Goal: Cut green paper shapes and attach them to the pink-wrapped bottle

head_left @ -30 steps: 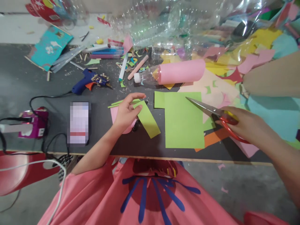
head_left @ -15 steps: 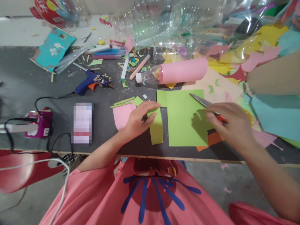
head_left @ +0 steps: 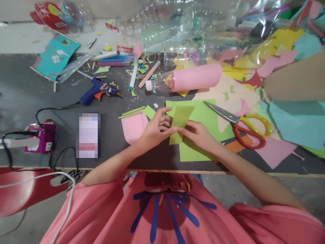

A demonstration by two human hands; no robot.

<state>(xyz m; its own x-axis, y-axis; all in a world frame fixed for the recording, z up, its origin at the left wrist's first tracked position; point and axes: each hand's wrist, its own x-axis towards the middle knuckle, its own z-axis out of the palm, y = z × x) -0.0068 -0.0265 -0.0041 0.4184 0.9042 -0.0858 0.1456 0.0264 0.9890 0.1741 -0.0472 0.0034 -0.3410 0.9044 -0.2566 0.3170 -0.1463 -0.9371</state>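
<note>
both my hands on one green paper strip. left hand grasping its left edge, thumb in, some fingers loosely curled; right hand pinching from the other side, thumb tips meeting about mid-strip. probably gripped this way to keep thin paper steady and line it up; strip looks bent at the pinch, can't tell if creased. it's over the green sheet, seemingly lifted, near my edge of the table.

scissors released, lying to the right, tip over the sheet, handles on paper scraps; likely parked there to free both hands while staying in reach. orange paper partly under them. pink paper piece by my left hand, thin green strips across its top. pink-wrapped bottle on its side beyond the sheet, maybe out of the way. glue gun and phone off left, nothing touching them.
</note>
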